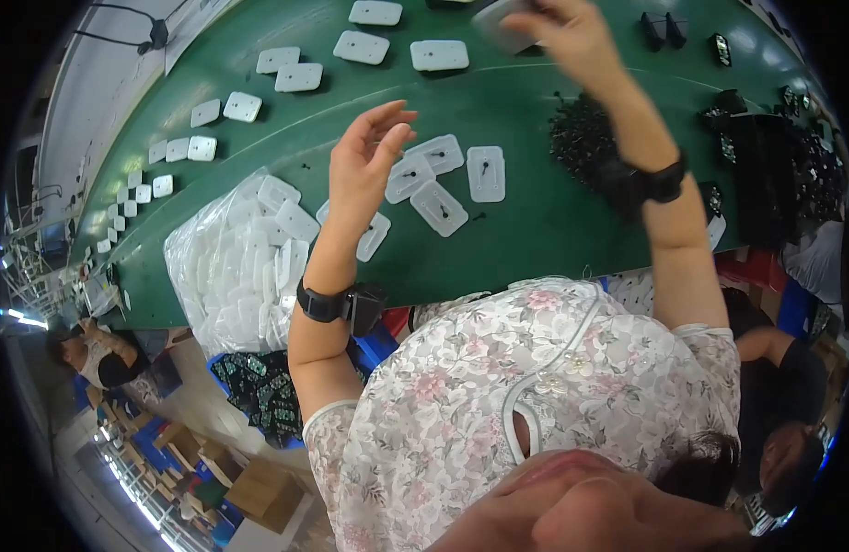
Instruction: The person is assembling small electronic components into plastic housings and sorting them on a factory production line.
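On the long green counter (535, 230), white plastic plates lie in loose rows. The right hand (562, 32) grips one white plate (498, 23) far out; better to set it flat, clear of its neighbours. The left hand (364, 161) hovers open above three pinned plates (443, 179).

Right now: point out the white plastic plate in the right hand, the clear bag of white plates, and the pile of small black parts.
white plastic plate (500, 23): head view, its visible flat face.
clear bag of white plates (229, 267): head view, bag's middle.
pile of small black parts (581, 138): head view, pile's centre.
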`<action>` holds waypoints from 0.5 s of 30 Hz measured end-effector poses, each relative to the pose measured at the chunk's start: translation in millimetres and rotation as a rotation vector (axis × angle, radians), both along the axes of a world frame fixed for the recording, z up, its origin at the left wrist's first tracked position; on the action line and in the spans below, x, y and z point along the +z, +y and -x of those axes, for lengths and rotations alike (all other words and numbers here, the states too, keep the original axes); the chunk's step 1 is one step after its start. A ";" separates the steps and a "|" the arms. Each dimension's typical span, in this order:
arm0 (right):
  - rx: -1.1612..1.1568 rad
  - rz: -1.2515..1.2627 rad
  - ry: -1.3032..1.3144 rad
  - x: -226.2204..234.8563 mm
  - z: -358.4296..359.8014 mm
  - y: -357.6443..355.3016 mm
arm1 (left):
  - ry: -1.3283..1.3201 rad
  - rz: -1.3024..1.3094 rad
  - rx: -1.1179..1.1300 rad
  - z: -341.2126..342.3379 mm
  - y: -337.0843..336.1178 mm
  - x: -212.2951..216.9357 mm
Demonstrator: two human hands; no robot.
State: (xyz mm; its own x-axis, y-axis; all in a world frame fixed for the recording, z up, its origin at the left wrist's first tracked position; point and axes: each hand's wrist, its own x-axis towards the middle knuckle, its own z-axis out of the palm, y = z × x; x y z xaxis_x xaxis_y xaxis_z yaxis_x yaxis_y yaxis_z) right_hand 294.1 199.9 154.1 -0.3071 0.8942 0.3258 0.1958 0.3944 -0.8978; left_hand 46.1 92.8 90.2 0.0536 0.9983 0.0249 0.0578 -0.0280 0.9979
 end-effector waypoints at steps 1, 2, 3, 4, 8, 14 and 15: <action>0.021 -0.109 -0.090 2.4 -24.1 18.7 | 0.023 -0.007 0.033 5.9 -2.9 -6.4; -0.068 -0.100 -0.185 1.9 -44.3 34.1 | 0.028 0.010 0.042 10.8 -5.7 -12.9; -0.095 -0.314 -0.324 -15.8 -35.5 59.1 | 0.213 -0.022 0.129 29.2 -22.0 -29.7; -0.244 -0.100 -0.295 -0.8 -78.1 55.1 | 0.381 -0.118 0.072 20.5 -10.4 -24.8; -0.194 -0.038 -0.512 -54.0 -157.2 129.6 | 0.740 -0.415 0.027 16.4 -22.3 -35.5; -0.063 0.038 -0.569 -70.9 -115.4 144.9 | 0.923 -0.413 -0.059 16.2 -52.4 -20.0; -0.115 0.053 -0.563 -63.9 -132.5 137.1 | 0.944 -0.422 -0.119 11.5 -49.8 -13.1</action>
